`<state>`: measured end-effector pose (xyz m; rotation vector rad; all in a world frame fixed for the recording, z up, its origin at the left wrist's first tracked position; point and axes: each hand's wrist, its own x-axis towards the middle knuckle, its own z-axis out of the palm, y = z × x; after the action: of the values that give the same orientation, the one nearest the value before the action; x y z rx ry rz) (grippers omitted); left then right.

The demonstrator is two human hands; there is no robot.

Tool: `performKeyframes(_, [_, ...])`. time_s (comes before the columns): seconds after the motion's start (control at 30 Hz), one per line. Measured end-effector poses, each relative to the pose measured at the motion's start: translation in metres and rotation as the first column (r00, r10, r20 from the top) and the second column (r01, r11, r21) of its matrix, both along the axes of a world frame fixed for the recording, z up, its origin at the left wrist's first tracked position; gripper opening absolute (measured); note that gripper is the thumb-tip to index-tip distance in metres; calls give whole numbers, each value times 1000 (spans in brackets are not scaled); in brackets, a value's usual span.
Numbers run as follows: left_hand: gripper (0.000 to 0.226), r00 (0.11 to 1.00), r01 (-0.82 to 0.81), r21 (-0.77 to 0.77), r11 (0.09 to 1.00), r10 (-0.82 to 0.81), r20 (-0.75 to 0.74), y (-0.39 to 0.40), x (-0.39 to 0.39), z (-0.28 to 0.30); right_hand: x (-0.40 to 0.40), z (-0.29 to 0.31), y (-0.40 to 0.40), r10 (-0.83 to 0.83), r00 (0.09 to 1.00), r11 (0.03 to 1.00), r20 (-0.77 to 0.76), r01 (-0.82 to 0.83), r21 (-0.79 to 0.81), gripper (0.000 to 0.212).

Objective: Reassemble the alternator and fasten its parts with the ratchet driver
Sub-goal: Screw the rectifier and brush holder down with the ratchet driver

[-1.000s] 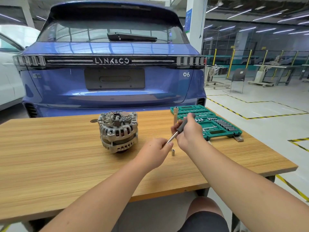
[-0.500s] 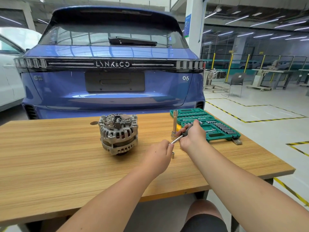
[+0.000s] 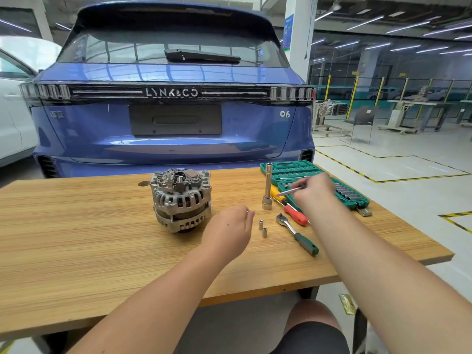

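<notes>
Left hand (image 3: pixel 229 229): loosely curled over the wooden table (image 3: pixel 76 238), something small and shiny at its fingertips; whether pinched, cannot tell. Just right: two small steel sockets (image 3: pixel 262 228), green-handled ratchet driver (image 3: pixel 296 232). Left beyond: ribbed silver alternator (image 3: pixel 181 203). Farther right: right hand (image 3: pixel 313 191) gripping slim metal-shafted tool (image 3: pixel 290 191) over green socket case (image 3: pixel 352 200)

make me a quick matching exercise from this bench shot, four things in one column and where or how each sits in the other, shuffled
Things:
1. alternator
2. ratchet
3. tall socket
4. thin driver

Places or states:
A. standing upright on the table
B. held in the right hand, over the green socket case
C. lying flat, green handle toward the near edge
D. left of the left hand

Pairs: 1-D, 2-C, 3-A, 4-B
</notes>
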<state>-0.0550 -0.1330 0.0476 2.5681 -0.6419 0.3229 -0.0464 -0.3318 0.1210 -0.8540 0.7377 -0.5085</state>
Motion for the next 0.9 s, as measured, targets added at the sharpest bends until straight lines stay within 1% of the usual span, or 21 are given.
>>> performKeyframes(0.03, [38,1000,-13,3,1000,13,-25,10,1,-5,0,4,-15,-13,999,998,39,16,-57,22])
performKeyframes(0.07, [38,998,-12,14,1000,13,-63,18,3,-8,1,9,-28,-7,993,1000,119,5,18,20])
performKeyframes(0.1, [39,995,0,28,1000,3,-100,21,5,-11,5,14,-33,20,981,990,194,-47,135,21])
performKeyframes(0.13, [38,991,23,33,999,-18,-129,19,7,-12,9,14,-32,97,971,975,221,-137,174,23])
performKeyframes(0.17, [38,988,57,39,998,-50,-149,12,8,-11,12,14,-24,200,962,968,185,-223,113,24])
performKeyframes(0.23, [37,975,140,67,988,-125,-183,-7,9,-11,14,8,-3,367,929,928,41,-362,-91,19])
performKeyframes(0.3, [35,960,199,121,973,-169,-223,-19,11,-16,15,-1,6,418,903,862,-100,-429,-271,13])
performKeyframes(0.33, [35,954,213,162,963,-170,-245,-22,13,-20,14,-6,6,423,886,807,-188,-463,-367,11])
performKeyframes(0.37, [34,950,224,201,954,-168,-261,-22,14,-23,13,-12,5,416,861,729,-291,-507,-460,11])
performKeyframes(0.4, [34,947,235,222,946,-172,-271,-23,14,-26,14,-19,2,386,829,619,-406,-558,-552,13])
performKeyframes(0.43, [34,944,246,220,944,-181,-277,-23,14,-28,15,-25,1,327,792,474,-515,-609,-636,16])
performKeyframes(0.47, [33,940,254,205,945,-191,-282,-25,14,-30,15,-30,0,234,754,307,-614,-656,-689,21])
performKeyframes(0.5, [32,939,254,191,948,-194,-285,-28,14,-31,15,-34,0,133,714,142,-687,-700,-700,25])
performKeyframes(0.53, [31,940,247,183,952,-190,-283,-30,13,-32,16,-38,1,44,674,4,-737,-738,-675,29])
performKeyframes(0.57, [30,944,240,182,954,-184,-275,-34,13,-35,16,-44,2,-32,634,-87,-773,-772,-630,32])
performKeyframes(0.6, [29,946,237,185,954,-183,-267,-37,14,-38,18,-49,2,-79,605,-144,-792,-794,-591,33])
performKeyframes(0.63, [27,947,237,184,954,-185,-262,-40,15,-40,19,-55,2,-110,586,-179,-803,-806,-564,33])
performKeyframes(0.7, [27,947,230,164,959,-182,-265,-44,16,-43,23,-67,3,-139,578,-205,-804,-811,-548,35])
performKeyframes(0.9, [32,950,223,176,959,-173,-260,-53,23,-43,34,-84,6,-187,587,-218,-788,-807,-549,36])
